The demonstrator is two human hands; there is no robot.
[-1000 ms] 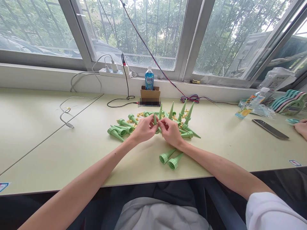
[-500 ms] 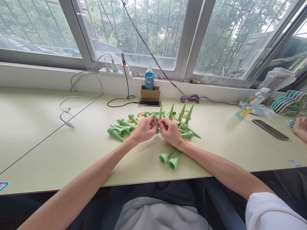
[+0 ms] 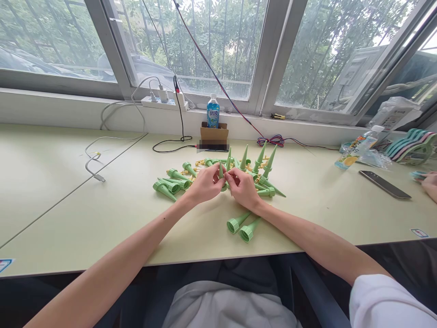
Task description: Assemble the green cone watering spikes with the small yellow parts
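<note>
My left hand (image 3: 204,184) and my right hand (image 3: 243,187) meet over the middle of a pale green table (image 3: 102,214), fingers pinched together on one green cone-shaped spike (image 3: 221,171) that points upward between them. Around them lies a pile of green spikes (image 3: 170,184) mixed with small yellow parts (image 3: 200,162); several spikes (image 3: 264,159) stand upright behind my right hand. Two finished-looking green spikes (image 3: 243,226) lie side by side under my right wrist, caps toward me.
A small cardboard box (image 3: 214,133) and a blue-labelled bottle (image 3: 212,111) stand at the window sill, with a power strip (image 3: 164,102) and cables. At right lie a dark phone (image 3: 384,184), a drink bottle (image 3: 358,146), coloured hangers (image 3: 413,145) and another person's hand (image 3: 430,184).
My hands stay together on the spike with only slight finger movement. The other person's hand at the right edge has shifted a little.
</note>
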